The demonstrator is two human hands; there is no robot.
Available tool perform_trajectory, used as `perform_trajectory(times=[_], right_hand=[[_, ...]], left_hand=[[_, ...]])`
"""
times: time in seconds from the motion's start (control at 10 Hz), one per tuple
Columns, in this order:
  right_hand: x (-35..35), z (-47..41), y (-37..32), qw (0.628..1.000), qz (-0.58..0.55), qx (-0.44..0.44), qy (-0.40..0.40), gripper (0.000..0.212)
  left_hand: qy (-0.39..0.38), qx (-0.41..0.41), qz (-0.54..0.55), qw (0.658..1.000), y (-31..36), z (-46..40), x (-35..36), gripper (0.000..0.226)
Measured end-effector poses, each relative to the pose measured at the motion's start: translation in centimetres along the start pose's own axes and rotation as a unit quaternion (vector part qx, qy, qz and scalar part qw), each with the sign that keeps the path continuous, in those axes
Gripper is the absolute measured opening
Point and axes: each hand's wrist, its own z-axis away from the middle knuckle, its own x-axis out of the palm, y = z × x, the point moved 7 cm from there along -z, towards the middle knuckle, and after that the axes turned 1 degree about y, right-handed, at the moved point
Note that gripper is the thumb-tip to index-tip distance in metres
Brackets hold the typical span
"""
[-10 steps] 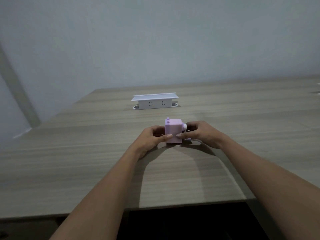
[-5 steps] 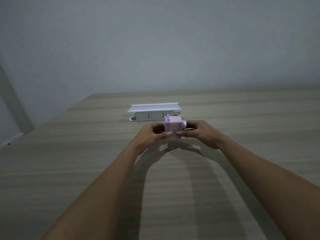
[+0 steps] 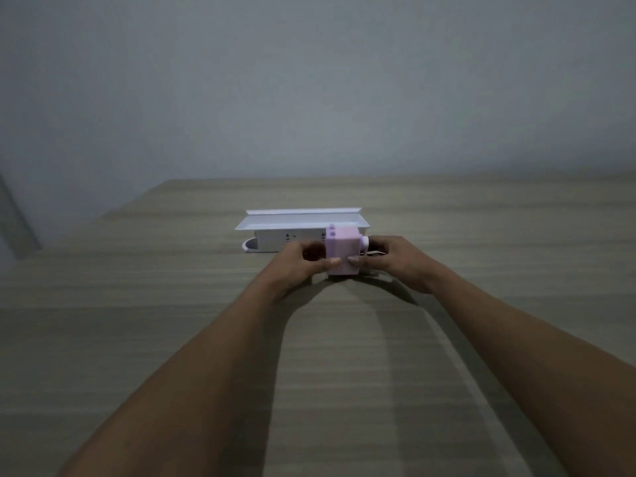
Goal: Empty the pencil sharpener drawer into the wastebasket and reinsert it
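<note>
- Left hand [image 3: 303, 261] curled against the left side of the pencil sharpener [image 3: 342, 251], thumb laid across the lower front face, fingers wrapped behind; closed on the body, not loose.
- Right hand [image 3: 392, 258] cupped on the opposite side, thumb tip pressed to the lower front next to the left thumb, fingers folded round the end with the small white knob [image 3: 364, 241]; also closed on the sharpener.
- Compared with a second ago: same two-handed hold, thumbs in the same spots on the front, but the sharpener now sits higher against the white socket box [image 3: 299, 225] and overlaps its right end in the frame; near table edge gone from the bottom of the frame. Looks mostly like a head tilt and lean forward, perhaps with a slight lift of the block off the table [image 3: 137, 339]; cannot tell whether it touches the wood.
- Meaning for the task, as a judgement: no drawer out yet, so emptying not begun; thumbs placed low on the front suggest a search for the drawer's edge, pull likely next.
- Sharpener itself: small pale lilac block, boxy, two little studs on the top left corner, sitting just above centre of the frame between both hands; no seam of a drawer discernible in the dim, soft picture.
- No wastebasket anywhere in frame; plain grey wall across the upper half.
</note>
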Motion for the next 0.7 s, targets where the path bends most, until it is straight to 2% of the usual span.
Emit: perform_trajectory(times=[0.5,0.6,0.7], right_hand=[[-0.6,-3.0,1.8,1.0,-0.007,0.029,-0.006,0.038],[-0.8,-2.5,1.6,1.0,-0.012,0.028,0.001,0.042],[-1.9,-1.7,1.5,0.999,0.005,0.033,0.04,0.054]], left_hand=[[0.006,-0.024,0.014,1.0,-2.7,-4.1,-0.2,0.054],[-0.006,-0.04,0.017,0.999,-2.8,-4.0,-0.2,0.059],[0.002,-0.048,0.024,0.999,-2.5,-3.4,-0.8,0.07]])
